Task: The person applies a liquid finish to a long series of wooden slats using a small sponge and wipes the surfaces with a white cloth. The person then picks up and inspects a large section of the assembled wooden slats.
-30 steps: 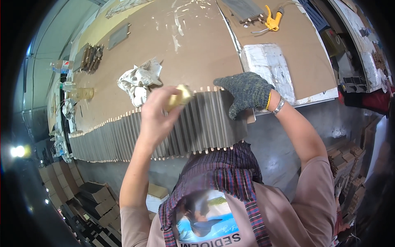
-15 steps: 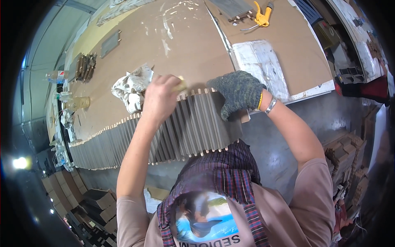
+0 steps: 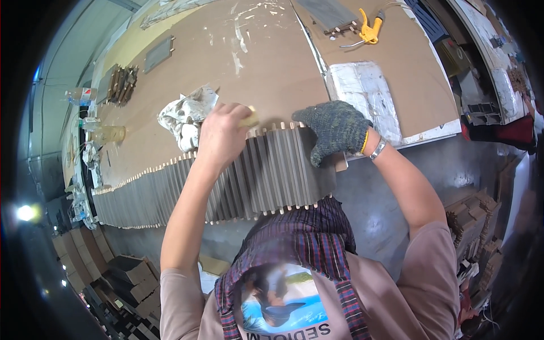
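A long row of dark grey slats (image 3: 272, 164), each with pale wooden pegs at its ends, stands packed side by side along the table's near edge. My bare left hand (image 3: 225, 131) pinches a small yellowish sponge (image 3: 250, 118) above the far-side pegs, right of the row's middle. At the row's right end, my right hand (image 3: 339, 129), in a dark grey-green knitted glove, grips the last slats. Its fingers reach along the far side and its thumb lies against the slats. A crumpled, stained white cloth (image 3: 187, 116) lies just beyond my left hand.
Brown sheeting covers the table (image 3: 272, 68). A yellow air blow gun (image 3: 369, 28) lies far right, beside stacked grey slats (image 3: 328, 14) and a white wrapped slab (image 3: 365, 99). At left are a slat bundle (image 3: 120, 85) and plastic bottles (image 3: 106, 135). Stacked boxes (image 3: 133, 277) stand on the floor.
The whole view has shifted slightly. Both hands keep nearly the same places, the left still on the sponge and the right still at the row's end.
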`<control>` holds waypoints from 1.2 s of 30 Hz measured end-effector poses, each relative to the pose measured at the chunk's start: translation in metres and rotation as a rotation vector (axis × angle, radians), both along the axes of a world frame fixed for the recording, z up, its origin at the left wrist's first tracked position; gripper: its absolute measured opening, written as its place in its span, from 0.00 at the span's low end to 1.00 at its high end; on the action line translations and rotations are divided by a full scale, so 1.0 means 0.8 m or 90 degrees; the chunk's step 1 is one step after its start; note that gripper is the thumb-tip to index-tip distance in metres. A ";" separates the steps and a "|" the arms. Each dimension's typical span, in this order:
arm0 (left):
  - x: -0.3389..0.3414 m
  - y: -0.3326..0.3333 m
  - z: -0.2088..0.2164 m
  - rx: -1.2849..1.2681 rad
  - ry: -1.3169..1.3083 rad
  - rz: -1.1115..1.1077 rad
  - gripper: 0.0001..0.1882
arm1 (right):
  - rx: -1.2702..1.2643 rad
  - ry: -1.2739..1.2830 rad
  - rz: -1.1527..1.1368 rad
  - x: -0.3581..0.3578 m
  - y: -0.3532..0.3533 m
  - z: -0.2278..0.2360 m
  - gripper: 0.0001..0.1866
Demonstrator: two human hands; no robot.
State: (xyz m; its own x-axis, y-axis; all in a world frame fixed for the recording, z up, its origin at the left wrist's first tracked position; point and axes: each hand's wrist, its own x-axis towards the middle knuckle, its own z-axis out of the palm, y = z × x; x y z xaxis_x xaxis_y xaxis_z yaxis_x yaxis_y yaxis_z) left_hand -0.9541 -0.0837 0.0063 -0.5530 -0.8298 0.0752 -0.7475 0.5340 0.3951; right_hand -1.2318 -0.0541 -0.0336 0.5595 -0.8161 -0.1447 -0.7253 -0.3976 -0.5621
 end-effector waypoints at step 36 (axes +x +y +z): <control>0.113 0.104 -0.005 -0.137 0.257 0.288 0.15 | -0.039 0.102 0.110 0.018 -0.015 -0.009 0.51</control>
State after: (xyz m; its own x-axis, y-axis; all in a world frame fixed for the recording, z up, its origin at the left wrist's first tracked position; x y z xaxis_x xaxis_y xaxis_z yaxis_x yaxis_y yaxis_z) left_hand -0.8640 -0.0007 0.0021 -0.0454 -0.9176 0.3950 -0.7325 0.2994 0.6113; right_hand -1.2174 -0.0660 -0.0406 0.6656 -0.7200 -0.1963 -0.7214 -0.5533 -0.4165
